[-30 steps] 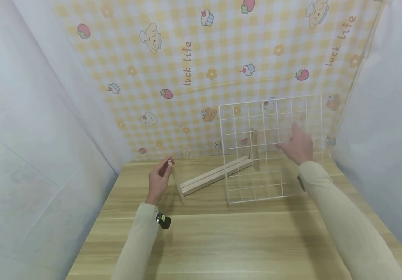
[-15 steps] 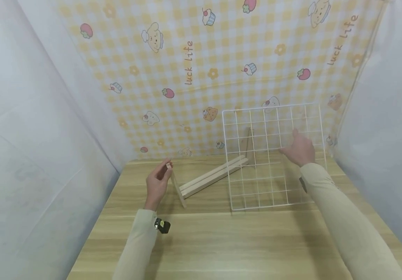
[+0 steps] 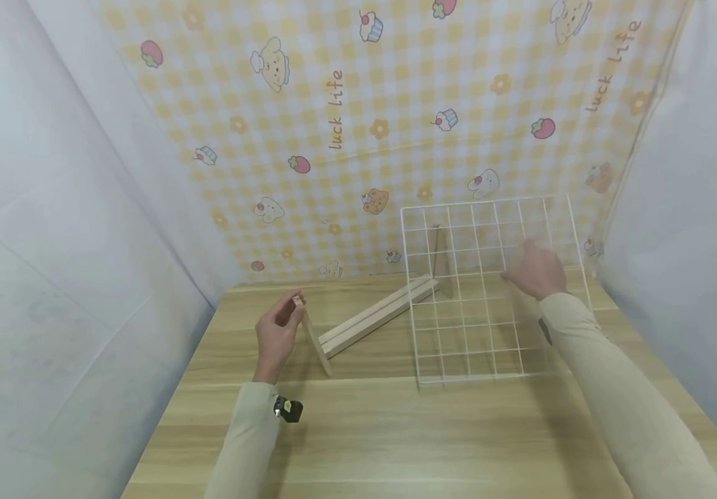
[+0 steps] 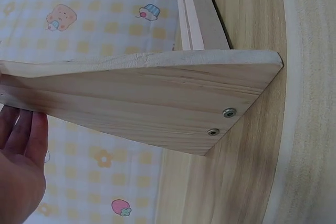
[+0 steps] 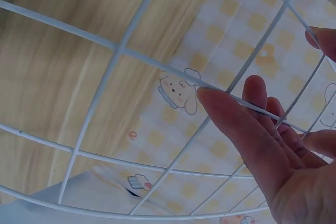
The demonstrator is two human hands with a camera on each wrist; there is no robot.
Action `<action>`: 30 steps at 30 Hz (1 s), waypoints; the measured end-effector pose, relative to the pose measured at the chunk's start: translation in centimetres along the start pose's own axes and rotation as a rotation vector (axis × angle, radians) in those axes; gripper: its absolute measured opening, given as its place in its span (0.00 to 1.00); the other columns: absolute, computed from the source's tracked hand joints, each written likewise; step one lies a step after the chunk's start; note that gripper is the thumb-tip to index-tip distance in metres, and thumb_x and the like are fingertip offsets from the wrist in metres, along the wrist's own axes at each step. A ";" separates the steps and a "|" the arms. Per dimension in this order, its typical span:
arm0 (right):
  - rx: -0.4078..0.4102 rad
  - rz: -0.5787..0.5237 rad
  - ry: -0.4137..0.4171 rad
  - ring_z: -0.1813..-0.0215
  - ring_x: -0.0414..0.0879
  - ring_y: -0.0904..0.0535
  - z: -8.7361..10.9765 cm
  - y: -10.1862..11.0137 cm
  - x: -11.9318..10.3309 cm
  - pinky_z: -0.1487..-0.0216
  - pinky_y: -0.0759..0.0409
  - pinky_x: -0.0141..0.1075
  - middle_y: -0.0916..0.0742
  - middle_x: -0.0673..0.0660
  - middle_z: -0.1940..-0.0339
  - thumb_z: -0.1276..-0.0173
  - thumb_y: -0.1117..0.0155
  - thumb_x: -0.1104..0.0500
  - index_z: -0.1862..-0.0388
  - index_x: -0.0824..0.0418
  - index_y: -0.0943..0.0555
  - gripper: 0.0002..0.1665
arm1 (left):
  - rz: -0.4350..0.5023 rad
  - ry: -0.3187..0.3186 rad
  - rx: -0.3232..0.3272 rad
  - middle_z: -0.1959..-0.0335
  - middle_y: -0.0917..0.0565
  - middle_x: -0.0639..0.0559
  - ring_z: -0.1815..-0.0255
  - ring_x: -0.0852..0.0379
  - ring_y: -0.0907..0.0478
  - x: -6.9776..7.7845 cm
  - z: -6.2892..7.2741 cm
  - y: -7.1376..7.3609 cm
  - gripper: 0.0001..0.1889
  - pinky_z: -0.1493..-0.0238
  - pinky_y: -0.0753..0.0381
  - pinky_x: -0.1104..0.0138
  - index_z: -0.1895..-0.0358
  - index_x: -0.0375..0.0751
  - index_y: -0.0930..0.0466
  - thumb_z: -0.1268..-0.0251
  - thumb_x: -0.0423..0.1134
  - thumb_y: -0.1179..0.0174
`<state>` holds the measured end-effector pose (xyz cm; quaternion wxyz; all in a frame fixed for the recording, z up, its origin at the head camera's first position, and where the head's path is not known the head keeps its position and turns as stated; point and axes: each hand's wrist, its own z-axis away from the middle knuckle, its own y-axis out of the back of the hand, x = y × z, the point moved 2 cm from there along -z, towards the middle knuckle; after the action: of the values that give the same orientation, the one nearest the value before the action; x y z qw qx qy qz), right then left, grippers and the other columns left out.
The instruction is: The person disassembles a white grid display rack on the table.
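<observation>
My left hand (image 3: 277, 336) pinches the upper end of a wooden side board (image 4: 142, 98) that stands upright at the left. Two bolt heads (image 4: 229, 113) show near its lower end in the left wrist view. From this board a pair of long wooden bars (image 3: 377, 315) runs back to a second wooden side board (image 3: 438, 253), seen through the mesh. My right hand (image 3: 539, 270) holds a white wire grid panel (image 3: 411, 298) near its right side, thumb along a wire and fingertips behind it. The panel stands tilted and overlaps the far end of the bars in the head view.
All of this is at the back of a wood-grain table (image 3: 390, 436). Behind it hangs a yellow checked cloth (image 3: 327, 104) with cartoon prints. White sheets close off the left side (image 3: 71, 208) and the right side (image 3: 689, 208).
The wire grid has come down and slightly to the right with my right hand. My left hand has shifted a little left and nearer, and the wooden piece's far end has moved left.
</observation>
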<state>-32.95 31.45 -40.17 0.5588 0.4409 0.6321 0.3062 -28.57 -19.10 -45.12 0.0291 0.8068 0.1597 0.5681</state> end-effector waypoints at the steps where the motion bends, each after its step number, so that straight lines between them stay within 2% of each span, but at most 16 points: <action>1: -0.013 -0.004 -0.009 0.55 0.74 0.19 0.1 0.0 0.1 0.51 0.18 0.63 0.18 0.82 0.51 0.45 0.26 0.50 0.30 0.78 0.39 0.54 | 0.000 -0.002 0.003 0.44 0.14 0.44 0.47 0.75 0.19 0.0 0.1 0.0 0.18 0.43 0.23 0.83 0.40 0.50 0.18 0.31 0.44 0.36; 6: -0.057 -0.001 -0.038 0.42 0.80 0.26 0.4 -0.1 0.5 0.39 0.25 0.68 0.24 0.82 0.39 0.43 0.28 0.50 0.27 0.77 0.42 0.54 | -0.004 -0.003 0.016 0.43 0.14 0.43 0.49 0.79 0.20 -0.2 0.3 0.1 0.18 0.44 0.24 0.85 0.40 0.48 0.18 0.31 0.40 0.35; 11: -0.071 0.015 -0.041 0.41 0.82 0.28 0.4 -0.5 1.2 0.37 0.28 0.70 0.24 0.82 0.38 0.42 0.29 0.48 0.28 0.77 0.41 0.54 | -0.011 -0.004 0.046 0.44 0.13 0.41 0.49 0.79 0.21 -0.1 0.8 0.2 0.19 0.45 0.24 0.85 0.40 0.48 0.18 0.32 0.40 0.34; 14: -0.092 0.018 -0.045 0.42 0.82 0.28 0.4 -0.9 1.7 0.40 0.26 0.70 0.25 0.83 0.39 0.42 0.29 0.47 0.27 0.77 0.44 0.56 | -0.027 -0.006 0.083 0.46 0.12 0.41 0.50 0.79 0.20 0.1 1.3 0.3 0.19 0.45 0.23 0.85 0.40 0.48 0.17 0.33 0.40 0.34; 17: -0.121 0.012 -0.059 0.42 0.82 0.27 0.6 -1.0 2.0 0.43 0.23 0.69 0.26 0.85 0.38 0.42 0.30 0.47 0.25 0.78 0.48 0.59 | -0.047 -0.017 0.117 0.48 0.12 0.41 0.49 0.72 0.17 0.5 1.9 0.3 0.18 0.45 0.22 0.84 0.41 0.46 0.17 0.34 0.39 0.33; 23: -0.153 -0.003 -0.069 0.46 0.79 0.25 0.8 -1.2 2.5 0.45 0.22 0.67 0.27 0.87 0.39 0.42 0.30 0.47 0.25 0.79 0.48 0.60 | -0.065 -0.051 0.159 0.48 0.11 0.42 0.43 0.48 0.15 0.8 2.5 0.3 0.17 0.46 0.21 0.82 0.43 0.45 0.16 0.35 0.34 0.33; 27: -0.154 -0.010 -0.071 0.42 0.81 0.28 0.9 -1.5 3.1 0.41 0.25 0.68 0.29 0.86 0.36 0.43 0.30 0.47 0.25 0.79 0.46 0.59 | -0.058 -0.059 0.170 0.47 0.12 0.42 0.43 0.43 0.15 1.0 2.9 0.4 0.18 0.47 0.21 0.82 0.43 0.43 0.15 0.36 0.34 0.32; 30: -0.154 -0.008 -0.079 0.38 0.83 0.32 1.0 -1.7 3.4 0.38 0.27 0.70 0.32 0.86 0.33 0.44 0.30 0.47 0.26 0.79 0.45 0.58 | -0.074 -0.059 0.181 0.47 0.12 0.43 0.45 0.46 0.14 1.2 3.2 0.4 0.18 0.48 0.21 0.84 0.43 0.43 0.15 0.37 0.36 0.31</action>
<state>-32.28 33.71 -43.40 0.6168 0.4057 0.5859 0.3342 -25.13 -18.72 -45.10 -0.0181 0.8161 0.2389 0.5259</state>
